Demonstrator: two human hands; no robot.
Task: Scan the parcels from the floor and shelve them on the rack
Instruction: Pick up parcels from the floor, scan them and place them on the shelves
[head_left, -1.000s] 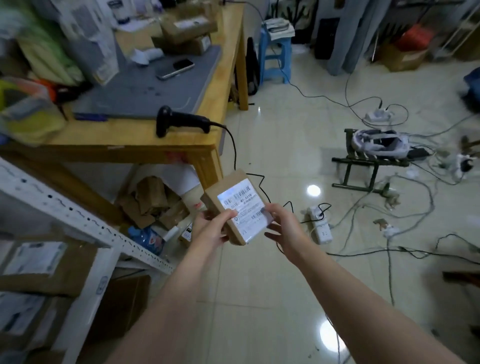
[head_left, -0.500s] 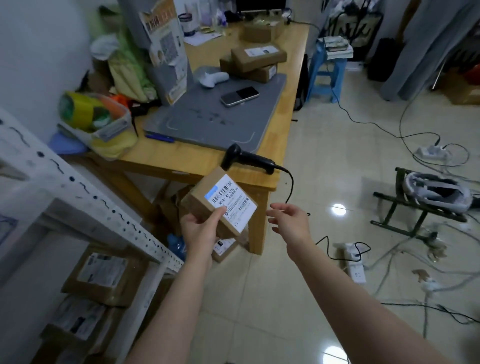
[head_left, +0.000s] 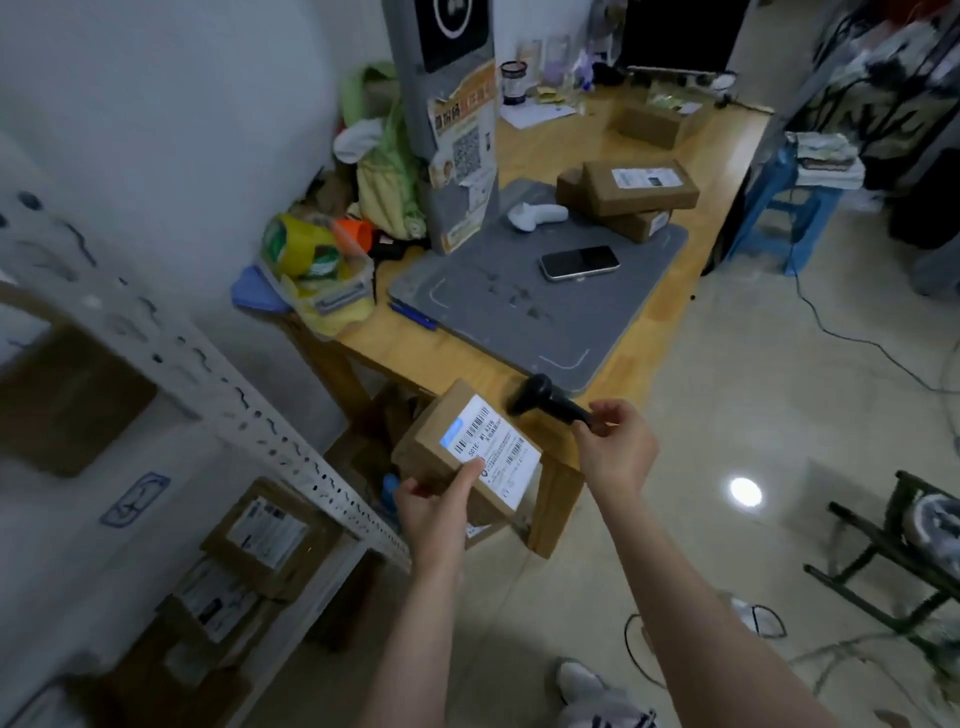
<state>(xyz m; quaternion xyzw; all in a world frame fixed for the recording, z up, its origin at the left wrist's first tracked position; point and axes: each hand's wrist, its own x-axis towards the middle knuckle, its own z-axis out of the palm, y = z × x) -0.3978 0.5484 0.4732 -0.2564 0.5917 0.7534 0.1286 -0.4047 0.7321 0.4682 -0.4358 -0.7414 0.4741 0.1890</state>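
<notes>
Grips parcel (head_left: 457, 441) w/ left hand (head_left: 435, 500), thumb across white label, fingers under the box; held label-up in the air, just in front of the near corner of the wooden table (head_left: 415, 358), above the floor. Pinches handle end of black scanner (head_left: 550, 402) w/ right hand (head_left: 618, 452), fingers curled round it; scanner head lies on table edge, just beside parcel's top corner. Hands apart, each clamped on its own thing. On table: grey mat (head_left: 519, 322) w/ phone (head_left: 579, 261), white scanner (head_left: 537, 214), two stacked brown boxes (head_left: 639, 188) at mat's far corner, a third box further back; blue pen (head_left: 413, 316) at mat's left edge; yellow bag (head_left: 311, 270) + clutter vs. wall; tall grey stand (head_left: 447, 130) w/ QR poster. Left: white perforated rack (head_left: 234, 410), blurred, labelled parcels (head_left: 265, 535) on lower shelf. Glossy tiled floor (head_left: 727, 426) w/ lamp glare, loose cables, blue stool (head_left: 789, 208) by table's far end, dark low stool (head_left: 893, 561) at right.
</notes>
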